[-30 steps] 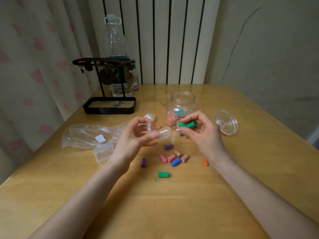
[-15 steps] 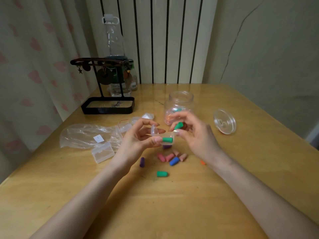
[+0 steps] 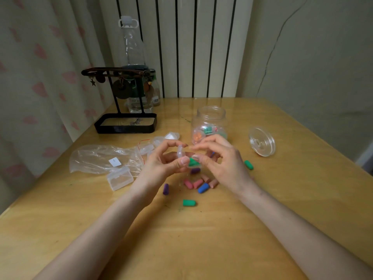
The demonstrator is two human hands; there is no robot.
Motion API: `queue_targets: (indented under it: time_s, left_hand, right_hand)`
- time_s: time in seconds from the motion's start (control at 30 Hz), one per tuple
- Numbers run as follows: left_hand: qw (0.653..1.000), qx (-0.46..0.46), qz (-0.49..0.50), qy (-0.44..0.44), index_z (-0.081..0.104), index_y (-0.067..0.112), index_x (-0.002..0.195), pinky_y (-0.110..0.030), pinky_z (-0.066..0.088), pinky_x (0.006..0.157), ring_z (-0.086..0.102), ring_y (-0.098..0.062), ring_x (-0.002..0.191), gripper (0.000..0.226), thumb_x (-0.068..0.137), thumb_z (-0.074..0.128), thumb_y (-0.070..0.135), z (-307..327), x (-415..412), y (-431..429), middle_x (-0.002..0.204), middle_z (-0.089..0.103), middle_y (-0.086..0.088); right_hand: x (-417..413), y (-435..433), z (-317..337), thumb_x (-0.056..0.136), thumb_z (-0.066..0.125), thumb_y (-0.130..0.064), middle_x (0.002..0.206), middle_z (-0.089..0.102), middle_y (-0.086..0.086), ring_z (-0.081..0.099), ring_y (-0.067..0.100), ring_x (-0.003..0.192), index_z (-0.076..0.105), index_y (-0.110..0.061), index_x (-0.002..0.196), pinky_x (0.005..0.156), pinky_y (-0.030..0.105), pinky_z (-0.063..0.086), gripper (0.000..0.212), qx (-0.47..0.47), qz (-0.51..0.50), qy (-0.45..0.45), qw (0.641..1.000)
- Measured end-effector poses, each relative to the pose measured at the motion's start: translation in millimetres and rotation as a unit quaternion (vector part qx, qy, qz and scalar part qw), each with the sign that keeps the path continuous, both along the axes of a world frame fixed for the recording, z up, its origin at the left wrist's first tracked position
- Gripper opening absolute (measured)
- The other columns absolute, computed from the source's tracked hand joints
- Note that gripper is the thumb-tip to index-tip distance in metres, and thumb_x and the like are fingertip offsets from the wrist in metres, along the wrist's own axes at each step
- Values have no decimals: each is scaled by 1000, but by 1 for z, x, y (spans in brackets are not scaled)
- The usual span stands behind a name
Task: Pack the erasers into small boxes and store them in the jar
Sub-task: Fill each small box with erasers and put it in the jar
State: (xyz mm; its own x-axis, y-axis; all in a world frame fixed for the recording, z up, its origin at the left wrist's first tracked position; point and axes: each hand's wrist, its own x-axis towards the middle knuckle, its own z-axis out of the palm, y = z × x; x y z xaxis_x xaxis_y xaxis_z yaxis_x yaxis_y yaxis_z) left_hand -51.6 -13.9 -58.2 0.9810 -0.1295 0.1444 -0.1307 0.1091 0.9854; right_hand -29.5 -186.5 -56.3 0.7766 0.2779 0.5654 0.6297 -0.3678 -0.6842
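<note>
The wooden tabletop (image 3: 201,239) carries everything. A crumpled clear bag (image 3: 96,158) lies at the left. Behind it stands a black stand (image 3: 125,129), with a clear bottle (image 3: 133,43) upright at the far edge. The open jar (image 3: 211,118) stands beyond the hands and holds several filled boxes. Its lid (image 3: 261,142) lies apart to the right.

Both hands meet above the tabletop, in front of the jar. The left hand (image 3: 161,168) pinches a small open box (image 3: 180,152) between thumb and curled fingers. The right hand (image 3: 224,164), fingers curled too, grips the same box from the other side with thumb and fingertips. 1 green eraser (image 3: 192,162) shows inside it.

A closed box (image 3: 120,178) lies beside the bag, and more empty ones (image 3: 171,136) lie at the bag's mouth.

Loose erasers lie under and near the hands: a pink cluster (image 3: 187,183), 1 blue (image 3: 203,188), 2 purple (image 3: 166,188), 1 green in front (image 3: 189,203) and 1 green to the right (image 3: 248,165).
</note>
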Motion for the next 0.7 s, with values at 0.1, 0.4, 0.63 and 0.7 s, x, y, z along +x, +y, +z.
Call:
queue_targets:
  time_s: [0.1,0.4,0.63,0.7]
  left_hand:
    - [998,-33,-21,47,60,13,109,-34,53,87,67,-24,94,40,70,64,20,0,1,3,95,72,-9]
    - [926,338,162,-46,62,12,103,-27,52,66,64,-11,77,35,84,59,42,-5,7,10,85,69,5]
    - [724,629,252,-132,51,12,127,-36,37,91,43,-28,119,37,93,50,25,-24,31,45,130,54,-7]
    - [689,673,225,-145,51,14,130,-36,34,96,39,-27,124,40,93,50,28,-29,35,47,138,47,-3]
  right_hand:
    - [-3,-5,7,71,79,-23,133,44,-12,44,1,119,43,-35,134,95,9,37,73,-78,88,59,991]
    - [5,-5,2,70,77,-5,85,69,-2,65,11,72,73,-12,91,63,22,52,22,2,-27,-8,1000]
    - [81,-19,48,89,61,-22,107,68,0,60,18,101,66,-22,112,82,28,46,23,-27,-256,-10,966]
    - [101,-18,54,95,53,-25,121,63,2,52,25,114,58,-22,126,89,32,42,32,-111,-308,-33,944]
